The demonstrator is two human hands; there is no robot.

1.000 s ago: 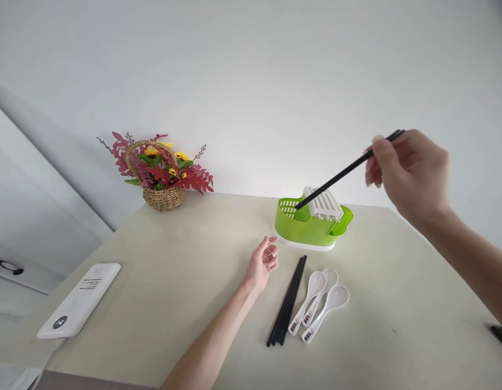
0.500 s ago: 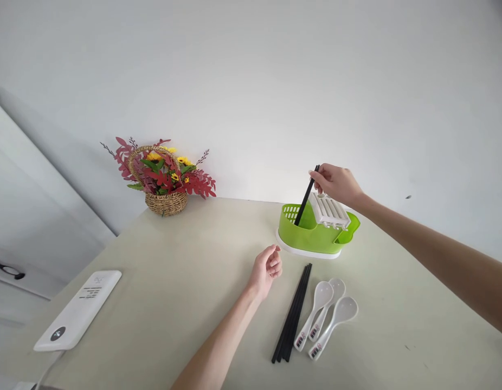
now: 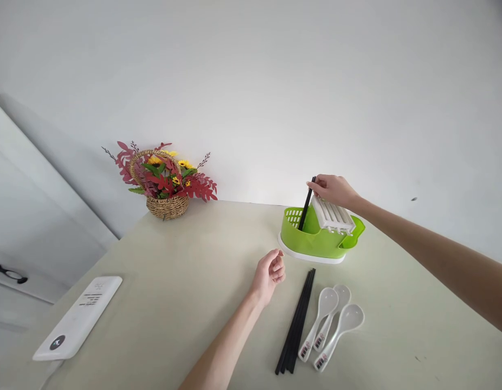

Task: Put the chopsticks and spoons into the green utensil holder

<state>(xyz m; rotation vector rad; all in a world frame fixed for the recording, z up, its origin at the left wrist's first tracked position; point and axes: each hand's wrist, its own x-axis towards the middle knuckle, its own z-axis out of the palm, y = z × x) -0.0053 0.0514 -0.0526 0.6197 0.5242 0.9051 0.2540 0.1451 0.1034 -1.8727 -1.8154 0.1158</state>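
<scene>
Chopsticks [image 3: 306, 210]: black, upright with a slight tilt, right of centre in the frame. Their lower ends are inside the perforated left compartment of the green caddy [image 3: 311, 244]. The right hand [image 3: 333, 188] holds them near the top in a narrow finger grip; whether the tips rest on the compartment floor cannot be seen.

Progress as found: the held pair, apparently two, is the only cutlery visible in the caddy. Outside it, in front, lie the loose sticks [image 3: 296, 325], side by side in a narrow bundle, and, just right of them, three white spoons [image 3: 351, 318], bowls pointing away, partly overlapping. None of these is being touched.

The left hand [image 3: 268, 277], at centre, is half open, fingers loosely curled, nothing visible in it; it is near the caddy's white base [image 3: 311, 258].

Surface: pale, smooth table [image 3: 173, 303], small dark marks at lower right. A wicker basket [image 3: 168, 207] of artificial-looking flowers stands at its far left; a white device [image 3: 78, 319] with a cable lies at lower left.

Room: plain grey-white wall [image 3: 275, 97] behind; white cabinet [image 3: 35, 189] with a black handle [image 3: 21, 280] along the left edge.
</scene>
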